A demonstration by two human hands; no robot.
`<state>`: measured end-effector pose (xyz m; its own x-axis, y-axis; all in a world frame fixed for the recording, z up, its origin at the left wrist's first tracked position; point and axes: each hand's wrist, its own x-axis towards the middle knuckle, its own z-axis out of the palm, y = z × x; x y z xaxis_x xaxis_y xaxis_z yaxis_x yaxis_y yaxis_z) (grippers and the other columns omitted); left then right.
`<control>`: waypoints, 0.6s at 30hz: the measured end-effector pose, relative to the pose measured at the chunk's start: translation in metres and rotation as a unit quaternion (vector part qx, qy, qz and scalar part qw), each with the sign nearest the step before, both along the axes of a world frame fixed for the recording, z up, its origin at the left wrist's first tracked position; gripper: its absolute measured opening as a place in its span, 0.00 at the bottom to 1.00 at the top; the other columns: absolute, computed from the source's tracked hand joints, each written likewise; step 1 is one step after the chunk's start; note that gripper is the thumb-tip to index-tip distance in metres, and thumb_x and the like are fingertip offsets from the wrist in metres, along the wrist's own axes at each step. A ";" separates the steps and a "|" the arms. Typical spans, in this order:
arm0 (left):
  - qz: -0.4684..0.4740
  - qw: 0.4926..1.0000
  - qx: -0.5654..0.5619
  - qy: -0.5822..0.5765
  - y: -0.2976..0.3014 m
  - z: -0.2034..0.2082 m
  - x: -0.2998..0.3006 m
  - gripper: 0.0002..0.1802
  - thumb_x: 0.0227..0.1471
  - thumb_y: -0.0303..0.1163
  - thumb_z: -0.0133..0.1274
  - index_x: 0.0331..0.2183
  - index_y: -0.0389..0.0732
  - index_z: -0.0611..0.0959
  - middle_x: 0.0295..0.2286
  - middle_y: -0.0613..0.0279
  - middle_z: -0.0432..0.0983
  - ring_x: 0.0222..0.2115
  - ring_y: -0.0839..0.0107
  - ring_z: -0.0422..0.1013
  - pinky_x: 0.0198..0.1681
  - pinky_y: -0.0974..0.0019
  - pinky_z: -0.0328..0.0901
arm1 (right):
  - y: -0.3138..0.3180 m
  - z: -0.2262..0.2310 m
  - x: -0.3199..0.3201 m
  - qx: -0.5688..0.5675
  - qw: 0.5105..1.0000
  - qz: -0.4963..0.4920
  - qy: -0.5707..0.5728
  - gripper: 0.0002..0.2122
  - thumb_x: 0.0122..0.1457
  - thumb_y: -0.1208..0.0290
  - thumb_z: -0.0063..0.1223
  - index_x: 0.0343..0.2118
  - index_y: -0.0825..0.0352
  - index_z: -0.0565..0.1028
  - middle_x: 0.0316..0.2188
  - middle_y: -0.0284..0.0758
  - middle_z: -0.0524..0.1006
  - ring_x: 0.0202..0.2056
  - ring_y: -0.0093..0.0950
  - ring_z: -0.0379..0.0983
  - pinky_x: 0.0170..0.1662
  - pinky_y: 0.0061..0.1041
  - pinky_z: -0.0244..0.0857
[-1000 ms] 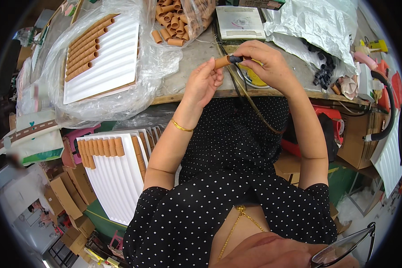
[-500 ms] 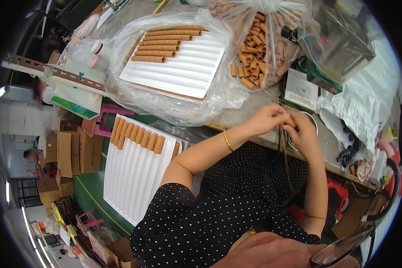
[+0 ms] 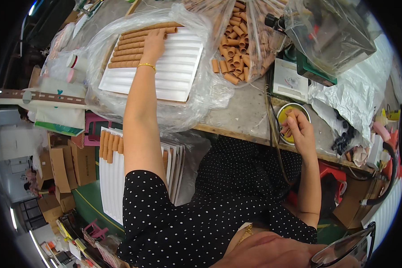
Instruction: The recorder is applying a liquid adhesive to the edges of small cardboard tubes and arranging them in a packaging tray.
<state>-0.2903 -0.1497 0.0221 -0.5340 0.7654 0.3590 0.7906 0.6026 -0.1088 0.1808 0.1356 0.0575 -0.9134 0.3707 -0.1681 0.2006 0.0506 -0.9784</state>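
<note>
On the worktop (image 3: 241,111), toward its left end: grooved tray (image 3: 165,71) inside a plastic bag (image 3: 196,102), rolled tubes (image 3: 129,49) filling its far-left grooves, left hand (image 3: 154,44) resting on them. Right of the tray: loose tubes (image 3: 236,40) heaped in another bag. Near the front edge, further right: round tin (image 3: 295,123), right hand (image 3: 299,129) over it. Below the front edge, left: second tray (image 3: 116,183) with tubes along its top.

Small workshop, cluttered workbench (image 3: 245,111), bagged brown tubes (image 3: 236,40), stacked cartons (image 3: 71,165)
</note>
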 end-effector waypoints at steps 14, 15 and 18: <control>-0.119 0.648 0.306 -0.687 0.146 0.041 0.250 0.10 0.50 0.35 0.54 0.32 0.39 0.79 0.26 0.68 0.75 0.22 0.81 0.68 0.27 0.78 0.64 | 0.005 -0.019 -0.042 -0.300 0.915 -0.084 0.256 0.16 0.63 0.63 0.34 0.46 0.72 0.60 0.45 0.56 0.67 0.47 0.42 0.66 0.53 0.37 0.54; -0.123 0.587 0.274 -0.752 0.154 0.041 0.281 0.11 0.50 0.36 0.54 0.32 0.38 0.79 0.26 0.68 0.75 0.22 0.81 0.68 0.27 0.78 0.63 | 0.002 -0.017 -0.045 -0.296 0.916 -0.092 0.254 0.16 0.63 0.63 0.34 0.46 0.72 0.60 0.45 0.56 0.67 0.47 0.42 0.66 0.53 0.37 0.54; -0.126 0.393 0.276 -0.868 0.168 0.010 0.322 0.14 0.52 0.38 0.52 0.34 0.37 0.77 0.26 0.67 0.73 0.23 0.80 0.66 0.28 0.78 0.63 | -0.004 -0.017 -0.047 -0.332 0.897 -0.095 0.277 0.17 0.63 0.62 0.33 0.46 0.72 0.59 0.48 0.54 0.65 0.47 0.39 0.66 0.53 0.36 0.55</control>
